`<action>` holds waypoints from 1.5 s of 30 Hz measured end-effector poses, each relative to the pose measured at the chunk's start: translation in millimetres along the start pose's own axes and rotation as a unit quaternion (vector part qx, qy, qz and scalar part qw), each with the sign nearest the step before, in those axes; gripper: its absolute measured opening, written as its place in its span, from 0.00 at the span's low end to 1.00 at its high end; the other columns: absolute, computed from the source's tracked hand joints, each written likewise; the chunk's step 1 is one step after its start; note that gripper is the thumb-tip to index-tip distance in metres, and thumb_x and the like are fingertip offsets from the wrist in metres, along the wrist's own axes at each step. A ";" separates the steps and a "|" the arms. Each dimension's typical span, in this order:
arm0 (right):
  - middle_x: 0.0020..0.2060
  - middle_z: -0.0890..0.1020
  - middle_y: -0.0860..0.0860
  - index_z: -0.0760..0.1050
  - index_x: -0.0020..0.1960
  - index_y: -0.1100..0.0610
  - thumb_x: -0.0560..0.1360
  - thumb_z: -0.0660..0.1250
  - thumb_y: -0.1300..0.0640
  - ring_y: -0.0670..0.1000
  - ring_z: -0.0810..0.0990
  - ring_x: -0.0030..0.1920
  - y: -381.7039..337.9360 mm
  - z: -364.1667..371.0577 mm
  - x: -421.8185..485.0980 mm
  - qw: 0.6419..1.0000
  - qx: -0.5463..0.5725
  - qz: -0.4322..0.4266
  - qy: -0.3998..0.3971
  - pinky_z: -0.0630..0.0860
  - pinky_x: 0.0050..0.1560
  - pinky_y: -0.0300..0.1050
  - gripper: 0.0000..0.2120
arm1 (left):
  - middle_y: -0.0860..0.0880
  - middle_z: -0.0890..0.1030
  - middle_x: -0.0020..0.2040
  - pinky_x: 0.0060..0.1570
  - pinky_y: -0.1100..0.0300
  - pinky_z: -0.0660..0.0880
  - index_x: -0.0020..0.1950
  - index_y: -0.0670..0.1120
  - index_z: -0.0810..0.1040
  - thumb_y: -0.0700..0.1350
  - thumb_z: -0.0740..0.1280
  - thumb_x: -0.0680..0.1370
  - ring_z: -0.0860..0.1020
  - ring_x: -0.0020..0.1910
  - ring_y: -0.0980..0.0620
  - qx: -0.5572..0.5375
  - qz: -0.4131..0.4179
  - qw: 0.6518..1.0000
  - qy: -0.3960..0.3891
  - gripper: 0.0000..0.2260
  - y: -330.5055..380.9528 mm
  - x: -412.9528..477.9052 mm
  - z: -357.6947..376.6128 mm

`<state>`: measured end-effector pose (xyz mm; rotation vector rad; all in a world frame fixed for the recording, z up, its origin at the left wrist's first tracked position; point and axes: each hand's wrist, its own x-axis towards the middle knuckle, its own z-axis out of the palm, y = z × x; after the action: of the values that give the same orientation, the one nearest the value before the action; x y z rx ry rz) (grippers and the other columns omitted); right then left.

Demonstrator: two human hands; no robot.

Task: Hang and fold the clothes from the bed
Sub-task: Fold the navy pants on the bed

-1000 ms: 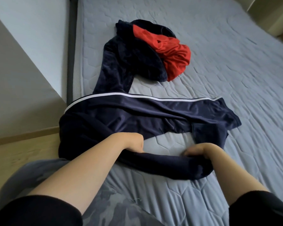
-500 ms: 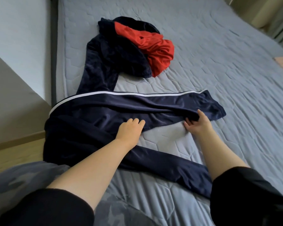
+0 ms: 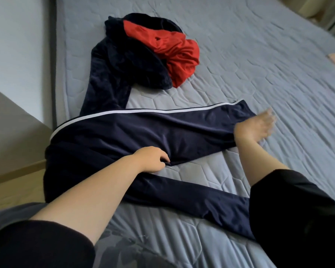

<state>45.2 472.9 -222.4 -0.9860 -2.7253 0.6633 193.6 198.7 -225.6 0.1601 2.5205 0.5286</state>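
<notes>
Trousers (image 3: 143, 130) sprawl mid-frame; our left hand (image 3: 151, 159) pinches the crotch as anchor, right hand (image 3: 256, 126) spread flat, probably smoothing the leg.

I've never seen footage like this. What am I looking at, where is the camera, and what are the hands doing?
No machine here: a person wears a camera on the head, looking down at their arms. On the grey quilted bed lie navy trousers with a white side stripe, and behind them a dark navy garment bundled with a red garment. The left hand seems to pinch the trousers' edge; the right hand, blurred, is open over the cuff end.
</notes>
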 end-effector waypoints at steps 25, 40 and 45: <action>0.74 0.60 0.60 0.53 0.76 0.60 0.79 0.57 0.54 0.59 0.58 0.73 -48.5 66.7 -42.9 0.905 -0.147 -0.342 -0.205 0.56 0.71 0.56 0.28 | 0.52 0.78 0.54 0.44 0.57 0.68 0.61 0.52 0.70 0.41 0.58 0.76 0.76 0.52 0.48 0.053 0.041 0.998 0.009 0.15 11.7 -0.7 20.9; 0.36 0.77 0.50 0.75 0.41 0.58 0.73 0.71 0.52 0.49 0.73 0.38 38.1 -35.7 -139.8 0.682 -0.183 -0.452 -0.546 0.69 0.42 0.44 0.10 | 0.54 0.79 0.44 0.46 0.58 0.70 0.43 0.53 0.77 0.51 0.70 0.72 0.76 0.48 0.52 0.026 0.034 0.997 0.060 0.05 2.0 -57.1 12.4; 0.38 0.80 0.50 0.79 0.46 0.56 0.74 0.69 0.51 0.49 0.75 0.41 -28.2 -60.3 -108.3 0.649 -0.298 -0.487 -0.502 0.68 0.43 0.42 0.08 | 0.51 0.81 0.40 0.45 0.60 0.70 0.41 0.46 0.81 0.46 0.69 0.75 0.78 0.43 0.51 -0.023 0.048 0.995 0.079 0.05 5.3 -55.9 -41.2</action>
<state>130.5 405.3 -156.7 1.3644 -3.7094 -0.0114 218.2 177.3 -164.0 0.2302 2.6613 0.6611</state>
